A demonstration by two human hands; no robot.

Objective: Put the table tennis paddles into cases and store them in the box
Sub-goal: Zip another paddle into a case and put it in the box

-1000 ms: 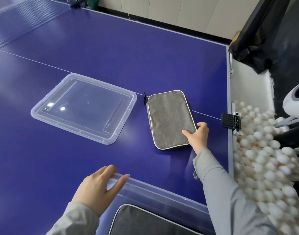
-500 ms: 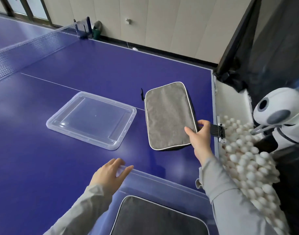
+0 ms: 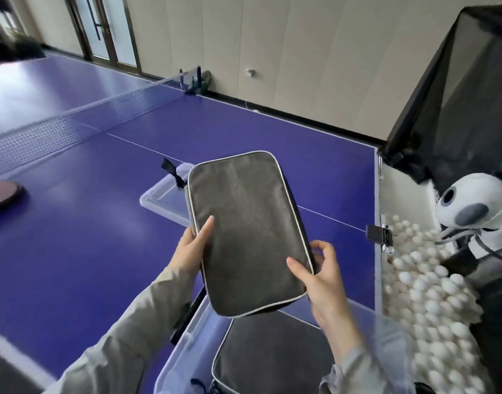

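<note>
Above the clear box (image 3: 366, 317) at the near table edge: grey case (image 3: 248, 231) now off the table and held in the air by both hands, tilted, near end over the box opening. Left hand (image 3: 191, 248) grips the left long edge, thumb laid straight along the top face, other fingers hidden underneath. Right hand (image 3: 319, 275) pinches the near right corner, thumb on top, fingers curled round the edge behind. Second case (image 3: 275, 354) already lying flat in the box, directly below the held one. Versus a second ago: case no longer flat on the blue table (image 3: 73, 223) beside the lid (image 3: 161, 197); left hand off the box rim and onto the case; right hand in much the same corner grip as before. Lid still on the table, partly covered from view by the raised case. Red paddle (image 3: 3, 194) in view at far left on the table, uncased. Judgement: transfer step nearly done, lowering onto the stored case next; at least one paddle left to case, lid to fit after
</note>
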